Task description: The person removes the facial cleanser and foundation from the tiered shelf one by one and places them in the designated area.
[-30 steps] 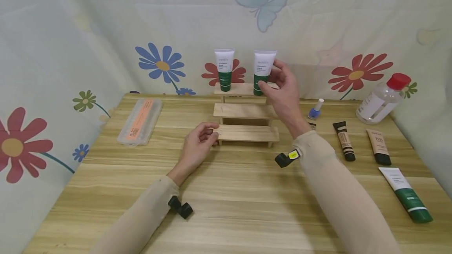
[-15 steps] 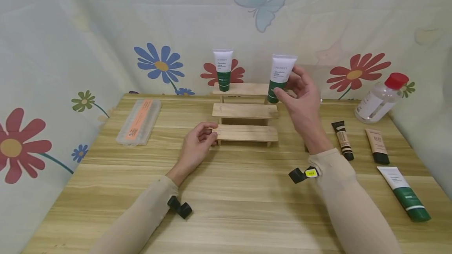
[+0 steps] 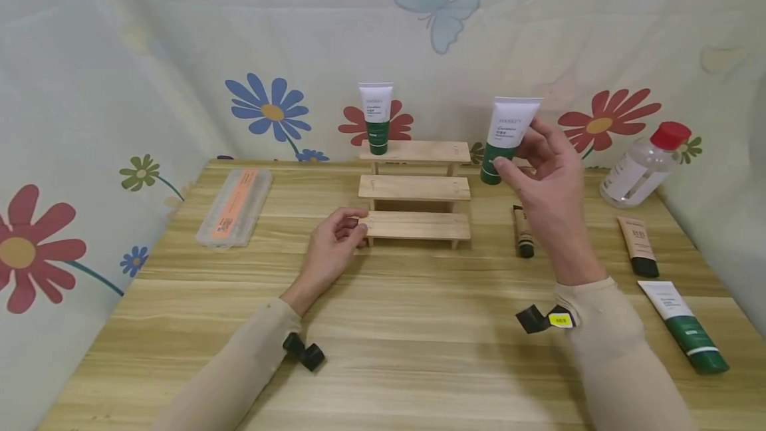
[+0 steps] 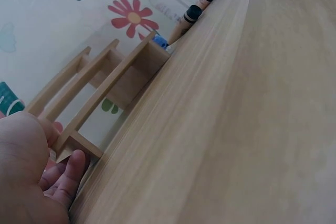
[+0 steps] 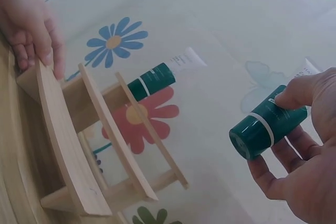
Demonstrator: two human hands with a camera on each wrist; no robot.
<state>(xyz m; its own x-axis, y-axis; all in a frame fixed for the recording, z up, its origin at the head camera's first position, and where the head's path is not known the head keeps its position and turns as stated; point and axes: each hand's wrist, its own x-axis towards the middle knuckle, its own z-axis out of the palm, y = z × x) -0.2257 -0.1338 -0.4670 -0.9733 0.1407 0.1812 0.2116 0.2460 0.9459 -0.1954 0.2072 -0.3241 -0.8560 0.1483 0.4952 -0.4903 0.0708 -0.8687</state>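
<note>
Pinched between the thumb and fingers of my right hand (image 3: pixel 550 178) is a white and green squeeze tube (image 3: pixel 509 135), cap down, in the air right of a small three-tier wooden display stand (image 3: pixel 415 187). My left hand (image 3: pixel 332 245) grips the left end of the lowest step; the left wrist view shows its thumb and fingers (image 4: pixel 71 179) around the end of the board. A matching tube (image 3: pixel 377 118) stands upright on its cap at the left of the top step. In the right wrist view, the held tube (image 5: pixel 268 124) tilts with its green cap toward the stand (image 5: pixel 68 145).
At left lies a clear plastic case (image 3: pixel 235 208) with an orange label. On the right are a small dark tube (image 3: pixel 524 231), a beige BB tube (image 3: pixel 638 247), a larger green and white tube (image 3: pixel 685 328) and a tilted clear bottle (image 3: pixel 643 168) with a red cap.
My right hand has carried the tube off the right side of the top step, rightward and slightly nearer to me. The left hand stays at the stand's lower left end.
</note>
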